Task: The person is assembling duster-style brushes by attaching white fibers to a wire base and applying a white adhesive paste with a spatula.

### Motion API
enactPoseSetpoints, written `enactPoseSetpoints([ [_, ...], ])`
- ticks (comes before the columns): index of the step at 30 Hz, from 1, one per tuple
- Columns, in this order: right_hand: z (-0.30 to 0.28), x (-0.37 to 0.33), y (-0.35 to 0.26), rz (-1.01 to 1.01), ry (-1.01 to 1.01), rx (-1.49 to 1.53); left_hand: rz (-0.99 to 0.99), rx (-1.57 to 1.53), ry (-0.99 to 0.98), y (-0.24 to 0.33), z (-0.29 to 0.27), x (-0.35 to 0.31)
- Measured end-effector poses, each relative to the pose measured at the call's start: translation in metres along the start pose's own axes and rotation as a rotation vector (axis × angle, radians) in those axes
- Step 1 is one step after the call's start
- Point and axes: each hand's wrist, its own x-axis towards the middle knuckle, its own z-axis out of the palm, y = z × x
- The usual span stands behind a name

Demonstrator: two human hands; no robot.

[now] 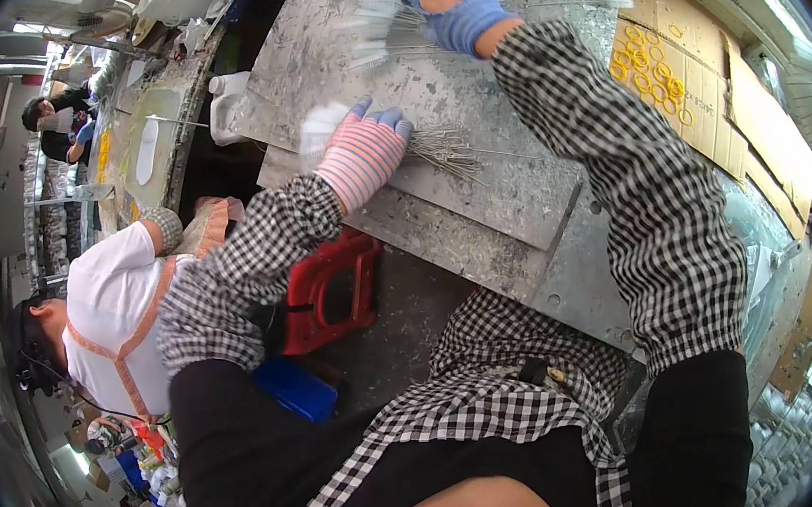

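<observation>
My left hand [365,157], in a red-and-white striped glove with blue fingertips, is closed around a bundle of thin wire-stemmed brushes. Their blurred white bristle ends [318,131] stick out on its left, and the bare wire stems [448,150] fan out on its right over the metal tabletop. Farther off, my right hand [463,15] wears a blue glove with a bare patch of skin showing. Its fingers are curled at a spread of white-bristled wire brushes [368,14]; what they grip is hidden.
Yellow rings [647,71] lie on cardboard at the right of the worktable [492,203]. A white jug [229,108] stands at its left edge. Below are a red plastic stool [331,295] and a blue object [295,389]. A co-worker in white [114,310] sits at left.
</observation>
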Motion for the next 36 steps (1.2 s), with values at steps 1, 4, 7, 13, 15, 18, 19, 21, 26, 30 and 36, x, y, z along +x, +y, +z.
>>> enactPoseSetpoints([
  [1,-0.005,-0.019,0.003,-0.032,0.103,0.049,0.044,-0.050,-0.200,-0.002,0.002,0.008],
  [4,-0.044,-0.087,-0.007,0.042,0.198,0.296,0.088,-0.052,-0.175,-0.026,-0.001,0.025],
  [7,-0.114,-0.158,-0.009,0.334,0.421,0.701,0.003,-0.215,-0.216,-0.046,-0.015,0.033],
  [13,-0.184,-0.184,-0.084,0.172,0.854,0.762,0.093,-2.042,0.526,0.045,-0.050,0.091],
  [15,-0.184,-0.170,-0.103,0.440,1.015,0.534,0.094,-1.978,0.525,0.111,-0.067,0.111],
  [18,-0.182,-0.214,-0.084,0.509,0.844,0.757,0.178,-1.681,0.370,0.148,-0.118,0.098],
  [19,-0.177,-0.232,-0.074,0.438,0.797,0.938,0.261,-1.444,0.229,0.150,-0.133,0.098],
  [21,-0.148,-0.268,-0.067,0.226,0.646,1.240,0.336,-1.392,0.475,0.166,-0.071,0.111],
  [26,-0.187,-0.312,-0.059,0.146,0.538,1.162,0.381,-1.945,0.193,0.212,-0.092,0.097],
  [30,-0.270,-0.319,-0.062,0.014,0.620,0.664,0.194,-1.966,0.137,0.238,-0.109,0.091],
  [36,-0.213,-0.344,-0.046,0.076,0.213,0.139,0.454,-1.310,0.591,0.266,-0.040,0.119],
])
